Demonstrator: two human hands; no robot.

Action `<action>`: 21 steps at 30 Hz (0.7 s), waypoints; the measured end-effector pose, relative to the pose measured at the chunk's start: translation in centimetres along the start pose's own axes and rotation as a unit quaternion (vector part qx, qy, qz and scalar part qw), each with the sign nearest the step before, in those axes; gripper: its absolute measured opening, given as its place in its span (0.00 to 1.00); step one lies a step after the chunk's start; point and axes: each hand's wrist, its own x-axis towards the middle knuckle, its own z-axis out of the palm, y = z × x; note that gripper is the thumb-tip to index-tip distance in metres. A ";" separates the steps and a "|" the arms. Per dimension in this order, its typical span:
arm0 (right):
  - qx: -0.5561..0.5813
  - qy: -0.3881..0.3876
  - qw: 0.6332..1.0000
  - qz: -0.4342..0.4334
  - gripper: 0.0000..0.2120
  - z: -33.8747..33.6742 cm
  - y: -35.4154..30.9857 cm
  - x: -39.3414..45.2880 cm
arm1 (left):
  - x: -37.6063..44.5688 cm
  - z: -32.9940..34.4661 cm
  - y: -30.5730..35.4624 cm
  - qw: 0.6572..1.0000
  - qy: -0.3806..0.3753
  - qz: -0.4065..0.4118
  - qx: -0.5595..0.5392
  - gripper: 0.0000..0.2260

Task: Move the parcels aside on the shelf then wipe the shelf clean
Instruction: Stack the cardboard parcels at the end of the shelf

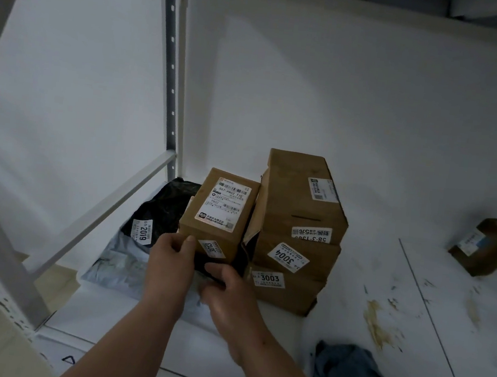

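Small labelled box [218, 213]: stood at the shelf's [334, 326] left end atop soft mailer bags [117, 254], just beside a three-box stack [296, 230]; left hand [172, 260] gripped its near lower corner, thumb on the front face. Right hand [231, 294] curled round a dark parcel [211, 269] beneath that box. Blue cloth [347, 376] lay crumpled at the front edge near brown stains [378, 325]; one more box [483, 247] sat well apart, far right.

Parcel storeroom or pickup depot: white slotted-steel shelving [172, 82], labelled cardboard parcels [298, 224] stacked at shelf's left end, numbered pickup stickers [269, 279], plain white wall.
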 end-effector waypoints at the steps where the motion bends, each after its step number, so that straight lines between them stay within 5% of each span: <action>1: 0.003 -0.006 1.000 0.001 0.18 -0.3 0.1 -0.3 | -0.4 0.2 0.0 1.000 0.008 -0.005 0.010 0.06; 7: 0.029 -0.005 1.000 -0.011 0.04 -3.2 1.3 -2.1 | -3.6 2.0 -0.8 0.999 -0.006 -0.029 0.037 0.16; 17: 0.035 0.083 0.996 -0.022 0.07 -13.6 5.4 -6.9 | -12.7 11.3 -1.9 0.986 -0.116 -0.045 0.115 0.06; 21: 0.037 0.098 0.994 0.007 0.16 -19.9 7.7 -9.9 | -17.4 16.8 -1.3 0.972 -0.181 -0.030 0.149 0.07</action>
